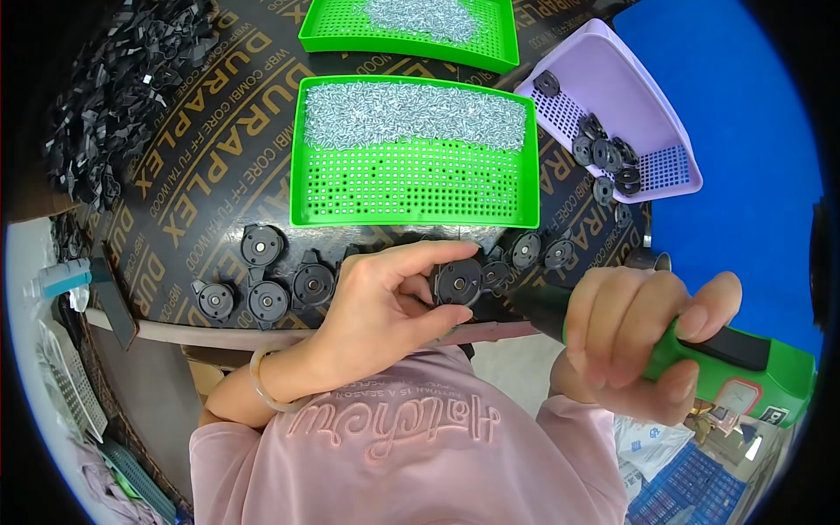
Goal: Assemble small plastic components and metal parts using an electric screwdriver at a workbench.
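Pinched between thumb and forefinger, a round black plastic part (458, 283) is in my left hand (381, 289), near the table's front edge. My right hand (632, 337) is wrapped round a green and black power screwdriver (744, 372), whose dark nose (540, 308) points left toward that part. The tool's tip is hard to make out against the dark table. Several similar black parts lie to the left of my left hand, such as one round part (268, 300). More sit just beyond the held part, among them another round part (525, 250).
A green perforated tray (416, 214) holds many small silver screws (411, 112). Behind it stands a second green tray (407, 51) with screws. A lilac basket (678, 166) at the right holds several black round parts. Black plastic pieces (122, 96) are heaped at the far left.
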A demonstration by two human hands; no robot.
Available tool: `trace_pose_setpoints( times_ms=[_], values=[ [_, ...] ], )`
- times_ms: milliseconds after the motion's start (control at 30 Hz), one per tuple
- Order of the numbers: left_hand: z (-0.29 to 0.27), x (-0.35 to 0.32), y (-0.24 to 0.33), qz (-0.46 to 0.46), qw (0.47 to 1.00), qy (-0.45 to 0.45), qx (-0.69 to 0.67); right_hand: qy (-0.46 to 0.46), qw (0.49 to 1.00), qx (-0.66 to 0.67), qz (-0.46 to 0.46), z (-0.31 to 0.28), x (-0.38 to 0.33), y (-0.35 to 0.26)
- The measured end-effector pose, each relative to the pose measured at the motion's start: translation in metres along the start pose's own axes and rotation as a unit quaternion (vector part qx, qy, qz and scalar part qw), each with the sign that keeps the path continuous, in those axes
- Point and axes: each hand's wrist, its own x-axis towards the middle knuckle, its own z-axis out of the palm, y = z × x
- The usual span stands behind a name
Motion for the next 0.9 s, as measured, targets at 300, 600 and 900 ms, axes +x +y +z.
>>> trace_pose_setpoints(
  times_ms=[300, 600, 900],
  values=[
    [-0.001, -0.001, -0.002, -0.017, 1.000, -0.025, -0.006, 0.010, 1.000, -0.003, 0.001, 0.002, 0.000, -0.001],
    [-0.001, -0.001, -0.002, -0.008, 1.000, -0.029, -0.007, 0.010, 1.000, -0.004, -0.004, 0.004, -0.003, 0.004],
    [0.000, 0.001, -0.004, 0.020, 0.999, 0.032, 0.001, 0.115, 0.985, -0.082, -0.098, -0.031, 0.017, 0.043]
  ],
)
